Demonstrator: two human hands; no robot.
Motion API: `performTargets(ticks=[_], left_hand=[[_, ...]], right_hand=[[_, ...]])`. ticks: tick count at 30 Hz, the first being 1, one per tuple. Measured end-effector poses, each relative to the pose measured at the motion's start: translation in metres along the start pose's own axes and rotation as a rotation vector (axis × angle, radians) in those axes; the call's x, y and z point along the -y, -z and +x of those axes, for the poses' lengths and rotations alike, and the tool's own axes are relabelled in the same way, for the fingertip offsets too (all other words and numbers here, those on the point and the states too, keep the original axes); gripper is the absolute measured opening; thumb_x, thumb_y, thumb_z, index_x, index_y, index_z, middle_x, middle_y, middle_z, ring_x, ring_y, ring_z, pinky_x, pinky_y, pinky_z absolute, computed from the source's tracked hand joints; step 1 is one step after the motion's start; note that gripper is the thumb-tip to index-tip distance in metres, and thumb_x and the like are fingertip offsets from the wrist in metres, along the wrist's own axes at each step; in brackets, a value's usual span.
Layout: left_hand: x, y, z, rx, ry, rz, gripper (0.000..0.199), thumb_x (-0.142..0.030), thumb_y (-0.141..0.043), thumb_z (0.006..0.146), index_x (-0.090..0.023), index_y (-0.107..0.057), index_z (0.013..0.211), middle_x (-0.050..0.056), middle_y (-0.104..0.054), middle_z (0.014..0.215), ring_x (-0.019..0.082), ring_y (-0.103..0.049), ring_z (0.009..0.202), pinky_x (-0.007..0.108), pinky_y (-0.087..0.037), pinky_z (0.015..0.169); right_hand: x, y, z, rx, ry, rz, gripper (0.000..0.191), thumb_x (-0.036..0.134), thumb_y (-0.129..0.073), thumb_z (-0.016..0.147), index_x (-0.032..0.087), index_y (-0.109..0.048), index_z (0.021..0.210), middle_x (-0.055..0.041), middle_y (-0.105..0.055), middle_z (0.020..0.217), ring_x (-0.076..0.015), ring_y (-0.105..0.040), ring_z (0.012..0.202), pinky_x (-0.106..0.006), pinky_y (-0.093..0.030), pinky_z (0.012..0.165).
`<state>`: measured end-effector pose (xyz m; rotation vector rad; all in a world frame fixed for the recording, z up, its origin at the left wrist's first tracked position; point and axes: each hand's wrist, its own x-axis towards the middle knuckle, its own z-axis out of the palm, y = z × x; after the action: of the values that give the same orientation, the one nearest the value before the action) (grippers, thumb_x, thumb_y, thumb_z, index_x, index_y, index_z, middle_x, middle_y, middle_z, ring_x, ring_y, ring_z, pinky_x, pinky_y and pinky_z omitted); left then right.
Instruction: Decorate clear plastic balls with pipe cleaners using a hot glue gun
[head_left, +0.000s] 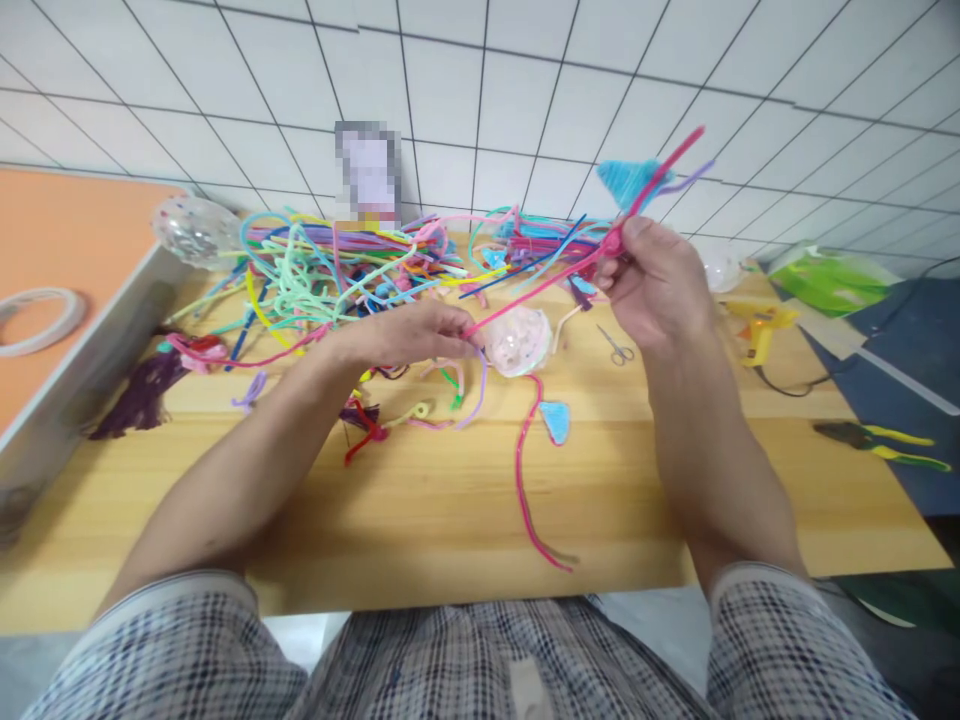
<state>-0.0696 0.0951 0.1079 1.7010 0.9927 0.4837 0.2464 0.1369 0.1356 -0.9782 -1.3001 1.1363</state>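
Pink pipe cleaner (540, 287) spans both hands (424, 332) (656, 275); pixelated panel (369, 172) unreadable

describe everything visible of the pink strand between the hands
The pink strand looks fuzzy, like pipe cleaner. Raised above the table, it slants nearly straight from the left hand to the right hand, where it thickens. Its far end pokes past a blue piece; whether they join is unclear.

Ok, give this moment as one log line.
left hand: pinches pink pipe cleaner; right hand: grips it higher up; tabletop: blue triangle, small scissors
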Motion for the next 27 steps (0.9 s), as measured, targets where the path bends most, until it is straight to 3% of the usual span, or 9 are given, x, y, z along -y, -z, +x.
performTargets(ticks=[6, 11, 15, 18, 20, 23, 25, 27], left_hand=[[0.028, 0.005, -0.005, -0.027, -0.035, 0.008, 0.042, -0.063, -0.081, 0.089, -0.021, -0.089, 0.09, 0.008, -0.084, 0.093, 0.022, -0.076, 0.086, 0.026, -0.057, 0.077], [0.036, 0.007, -0.009, -0.043, -0.108, 0.058, 0.059, -0.074, -0.067, 0.1, -0.019, -0.083, 0.086, 0.01, -0.081, 0.089, 0.019, -0.066, 0.076, 0.028, -0.053, 0.073], [0.047, 0.016, -0.01, -0.201, -0.036, 0.096, 0.063, -0.079, -0.06, 0.098, -0.02, -0.071, 0.078, 0.003, -0.063, 0.07, 0.016, -0.052, 0.063, 0.029, -0.044, 0.063], [0.057, 0.022, -0.008, -0.374, 0.055, 0.133, 0.053, -0.072, -0.064, 0.096, -0.021, -0.069, 0.088, 0.002, -0.062, 0.073, 0.017, -0.053, 0.062, 0.029, -0.04, 0.059], [0.06, 0.023, -0.008, -0.458, 0.026, 0.129, 0.051, -0.067, -0.074, 0.09, -0.02, -0.073, 0.11, 0.005, -0.072, 0.09, 0.021, -0.066, 0.078, 0.029, -0.05, 0.067], [0.055, 0.018, -0.008, -0.593, -0.083, 0.132, 0.075, -0.064, -0.082, 0.088, -0.021, -0.065, 0.147, 0.012, -0.078, 0.133, 0.03, -0.074, 0.122, 0.039, -0.063, 0.097], [0.048, 0.014, -0.004, -0.679, -0.15, 0.232, 0.071, -0.061, -0.079, 0.094, -0.022, -0.064, 0.152, 0.014, -0.073, 0.149, 0.033, -0.07, 0.137, 0.046, -0.06, 0.114], [0.04, 0.01, 0.006, -0.708, -0.212, 0.368, 0.06, -0.053, -0.077, 0.101, -0.023, -0.065, 0.152, 0.015, -0.07, 0.154, 0.034, -0.068, 0.142, 0.049, -0.056, 0.123]], right_hand=[[-0.002, -0.002, 0.005, -0.124, 0.199, -0.098, 0.046, 0.055, -0.094, 0.092, 0.031, -0.057, 0.083, 0.0009, -0.063, 0.076, -0.0187, -0.057, 0.071, -0.039, -0.049, 0.067], [-0.014, 0.007, 0.019, -0.214, 0.135, -0.253, 0.041, 0.057, -0.089, 0.093, 0.035, -0.056, 0.082, -0.001, -0.061, 0.073, -0.0244, -0.062, 0.078, -0.043, -0.053, 0.07], [-0.018, 0.04, 0.045, -0.411, 0.149, -0.277, 0.036, 0.056, -0.083, 0.095, 0.036, -0.056, 0.083, -0.0012, -0.066, 0.077, -0.0224, -0.058, 0.075, -0.041, -0.053, 0.064], [-0.017, 0.056, 0.055, -0.442, 0.111, -0.22, 0.028, 0.05, -0.08, 0.098, 0.036, -0.059, 0.087, -0.0015, -0.074, 0.085, -0.0204, -0.059, 0.077, -0.038, -0.054, 0.064], [-0.019, 0.056, 0.053, -0.407, 0.057, -0.189, 0.024, 0.046, -0.08, 0.098, 0.036, -0.061, 0.088, -0.0013, -0.076, 0.087, -0.0203, -0.063, 0.079, -0.038, -0.056, 0.066], [-0.023, 0.04, 0.045, -0.367, 0.002, -0.148, 0.022, 0.042, -0.08, 0.096, 0.032, -0.062, 0.087, -0.0003, -0.074, 0.085, -0.0192, -0.065, 0.074, -0.036, -0.056, 0.064], [-0.023, 0.026, 0.039, -0.339, -0.001, -0.142, 0.023, 0.04, -0.08, 0.096, 0.031, -0.062, 0.084, 0.0009, -0.073, 0.082, -0.0176, -0.063, 0.069, -0.033, -0.055, 0.059], [-0.02, 0.014, 0.035, -0.283, 0.022, -0.139, 0.026, 0.04, -0.082, 0.096, 0.032, -0.062, 0.081, 0.0016, -0.072, 0.08, -0.0164, -0.061, 0.067, -0.032, -0.054, 0.057]])
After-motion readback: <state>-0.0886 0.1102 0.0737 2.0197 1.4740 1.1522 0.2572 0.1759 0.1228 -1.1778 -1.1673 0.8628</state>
